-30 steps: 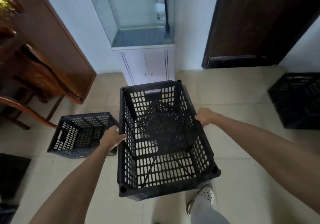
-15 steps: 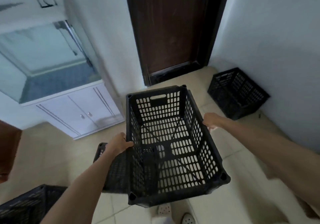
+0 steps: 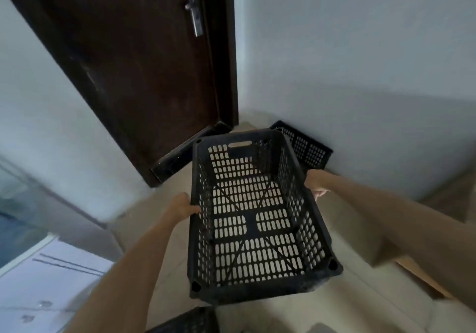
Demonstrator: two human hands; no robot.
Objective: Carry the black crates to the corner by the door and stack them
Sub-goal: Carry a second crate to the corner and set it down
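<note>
I hold an empty black slotted crate (image 3: 253,219) in the air in front of me, its open top facing up. My left hand (image 3: 181,205) grips its left rim and my right hand (image 3: 316,182) grips its right rim. A second black crate (image 3: 307,148) sits on the floor in the corner beside the dark door (image 3: 144,70), partly hidden behind the carried crate. The edge of a third black crate (image 3: 190,321) shows at the bottom of the view.
A white wall (image 3: 360,62) closes the corner on the right. A white cabinet (image 3: 49,278) carrying a glass tank (image 3: 18,209) stands at the left. Beige floor tiles (image 3: 347,229) lie below the carried crate.
I have turned right and moved closer to the door corner with the crate. The corner crate now lies just beyond the carried one. Both hands keep their grip.
</note>
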